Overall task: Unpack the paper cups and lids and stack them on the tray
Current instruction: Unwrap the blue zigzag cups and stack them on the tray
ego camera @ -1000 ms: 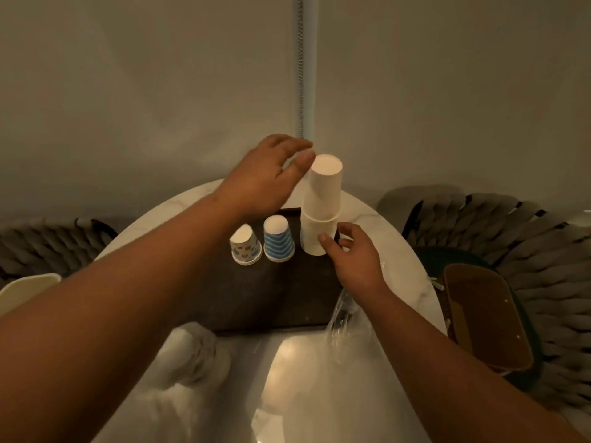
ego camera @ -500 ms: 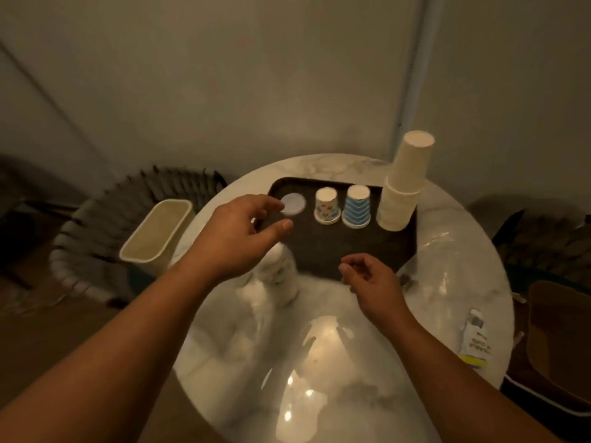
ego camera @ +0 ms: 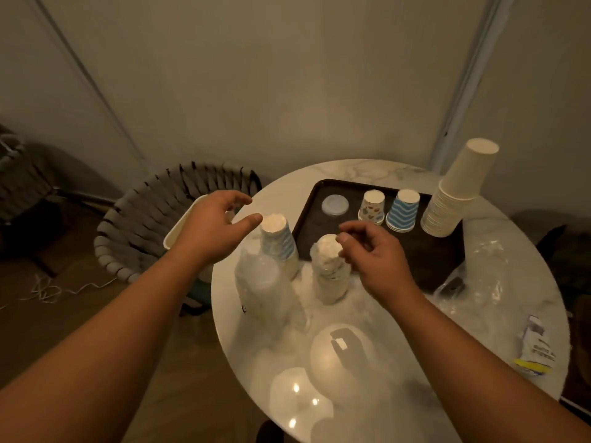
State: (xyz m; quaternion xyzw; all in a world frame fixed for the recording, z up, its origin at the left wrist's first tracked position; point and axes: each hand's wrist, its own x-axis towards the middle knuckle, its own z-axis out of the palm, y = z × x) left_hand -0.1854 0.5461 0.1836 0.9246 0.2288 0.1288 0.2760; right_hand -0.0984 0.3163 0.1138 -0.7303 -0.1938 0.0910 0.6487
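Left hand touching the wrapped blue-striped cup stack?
Apart. Head view: left hand hovers open, a sliver of table showing between its thumb tip and the wrapped blue-striped cup stack.

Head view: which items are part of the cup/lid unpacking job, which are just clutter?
Job:
- tray
- tall plain cup stack, on the tray
- blue-striped cups
- patterned cups
- lid
- two wrapped cup packs, on the table
- left hand, right hand

Lying about:
- empty plastic wrap
- label scrap
- woven chair
- cream bin
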